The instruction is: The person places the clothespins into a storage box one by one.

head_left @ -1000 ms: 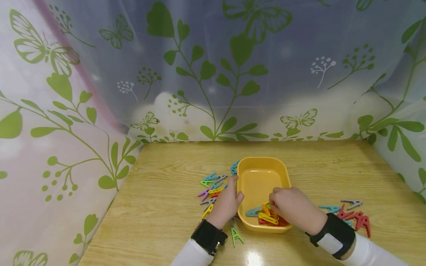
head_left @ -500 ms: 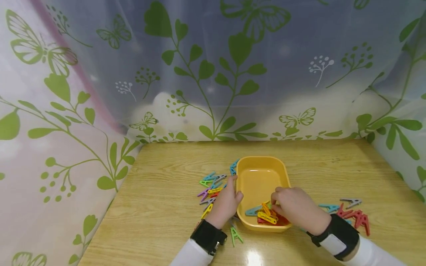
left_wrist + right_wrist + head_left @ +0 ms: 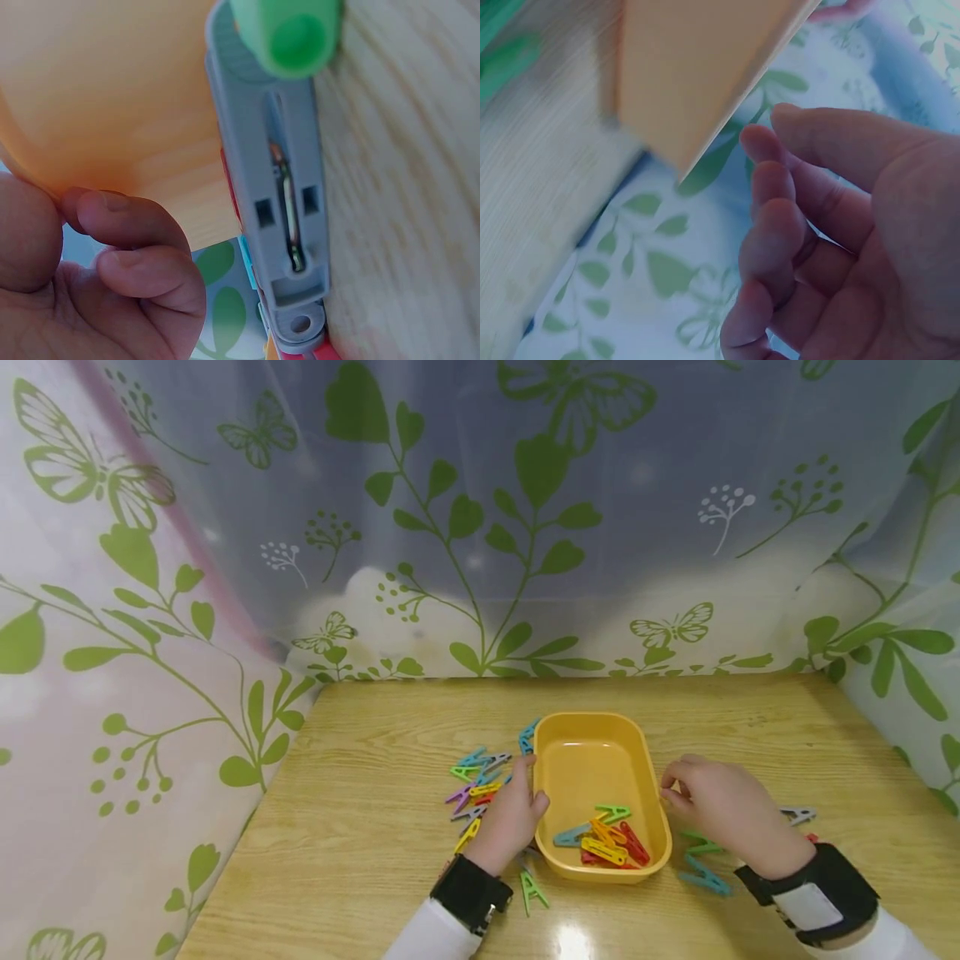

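Observation:
A yellow-orange plastic basin stands on the wooden table with several clothespins lying in its near end, red, yellow, orange, blue and green. At its left wall, my left hand grips the rim between thumb and fingers, also seen in the left wrist view, where a grey clothespin lies close by. Just off the basin's right side is my right hand, its fingers loosely bent and holding nothing. Below that hand lie a blue clothespin and a green clothespin.
Several mixed clothespins are heaped left of the basin, partly behind the left hand. One green clothespin lies near the front. A grey clothespin is to the right, others there being covered by the right arm. Patterned curtains enclose the table.
My right hand has left the inside of the basin and moved right, over its rim. A green clothespin and a red one in the basin are now uncovered. The left hand stays put.

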